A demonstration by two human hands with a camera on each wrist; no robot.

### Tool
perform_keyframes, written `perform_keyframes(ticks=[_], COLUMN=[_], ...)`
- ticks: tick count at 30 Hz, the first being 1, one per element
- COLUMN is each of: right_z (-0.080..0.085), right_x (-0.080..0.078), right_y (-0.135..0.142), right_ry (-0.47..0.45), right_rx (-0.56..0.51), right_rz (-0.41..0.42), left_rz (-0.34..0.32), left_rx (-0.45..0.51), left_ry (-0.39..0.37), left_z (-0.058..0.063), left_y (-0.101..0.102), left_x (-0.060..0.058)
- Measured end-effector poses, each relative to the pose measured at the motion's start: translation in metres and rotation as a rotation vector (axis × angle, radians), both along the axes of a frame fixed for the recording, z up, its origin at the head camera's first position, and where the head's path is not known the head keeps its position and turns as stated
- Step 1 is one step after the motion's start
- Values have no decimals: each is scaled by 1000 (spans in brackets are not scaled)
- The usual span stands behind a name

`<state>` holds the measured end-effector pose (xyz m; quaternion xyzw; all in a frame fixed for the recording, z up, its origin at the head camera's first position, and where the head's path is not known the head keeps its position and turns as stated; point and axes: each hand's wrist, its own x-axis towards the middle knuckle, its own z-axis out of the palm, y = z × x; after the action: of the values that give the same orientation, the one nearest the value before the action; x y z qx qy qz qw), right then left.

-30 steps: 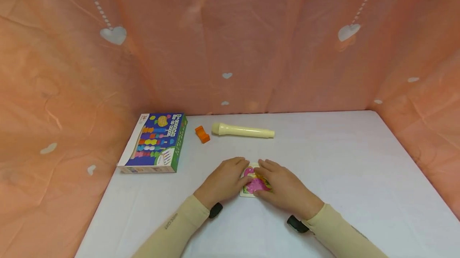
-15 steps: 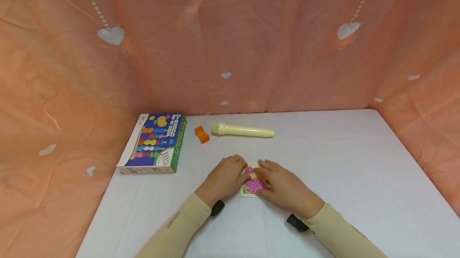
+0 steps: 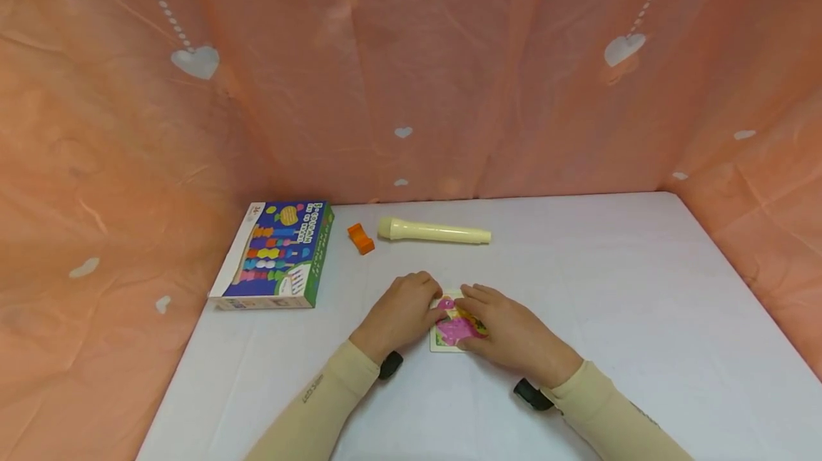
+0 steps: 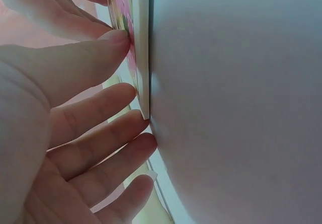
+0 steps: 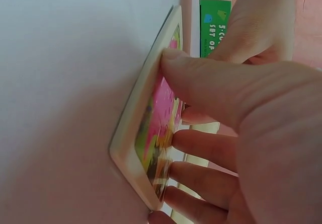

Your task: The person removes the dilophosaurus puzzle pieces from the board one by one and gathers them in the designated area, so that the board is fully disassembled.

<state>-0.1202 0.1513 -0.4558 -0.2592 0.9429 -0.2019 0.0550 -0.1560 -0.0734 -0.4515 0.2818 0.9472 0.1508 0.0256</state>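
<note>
The flat square board with a cream rim bears a glossy picture of a pink figure among green and yellow patches. Beyond the board lie a pale-yellow microphone-shaped stick and a small orange wavy-edged block, and to its left a flat cardboard box in blue, white and green printed with multicoloured shapes. Behind the board hangs salmon-orange curtain fabric patterned with white hearts and dotted strings.

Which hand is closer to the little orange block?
The left. In the head view, the left hand is below and slightly right of the orange block; the right hand is lower and farther right.
</note>
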Motion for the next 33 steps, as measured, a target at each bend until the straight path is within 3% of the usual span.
perform_keyframes(ticks=[8,15,26,33], right_z=[-1,1,0,3], right_x=[-1,-3,-5,-6], right_y=[-1,0,0,1], right_ry=[-2,-4,-46,-64], right_rx=[-2,-9,-9,-10], right_rz=[6,13,-5,-10], left_rz=[1,-24,27,20], left_rx=[-6,-24,-6,3], left_ry=[-3,40,-16,-9], left_z=[-1,-1,-2,-3], left_y=[-2,0,2,1], left_x=[-2,-5,-4,-5])
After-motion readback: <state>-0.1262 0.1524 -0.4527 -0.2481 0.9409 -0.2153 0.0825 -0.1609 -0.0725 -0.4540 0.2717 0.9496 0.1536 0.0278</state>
